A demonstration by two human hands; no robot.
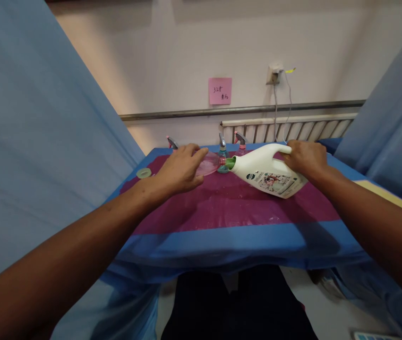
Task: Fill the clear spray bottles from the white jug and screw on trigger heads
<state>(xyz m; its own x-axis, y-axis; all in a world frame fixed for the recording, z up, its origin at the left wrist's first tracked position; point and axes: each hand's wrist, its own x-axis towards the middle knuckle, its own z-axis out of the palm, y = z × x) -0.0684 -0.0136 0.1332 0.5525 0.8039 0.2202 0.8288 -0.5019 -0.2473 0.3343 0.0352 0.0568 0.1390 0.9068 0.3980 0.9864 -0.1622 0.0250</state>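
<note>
One cream jug (268,172), contents hidden, tilts left over the counter (222,243), its handle clamped in the right hand's (305,158) fingers; one pink clear bottle (209,164), contents unclear, lies sideways, neck at the jug's green spout, in the left hand's (181,171) clamped fingers.

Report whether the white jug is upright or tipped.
Tipped. The right hand holds the white jug by its handle, its green mouth pointing sideways toward the pink bottle at the left hand.

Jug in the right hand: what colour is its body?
Creamy white; the jug shows in the head view, the only one here.
</note>
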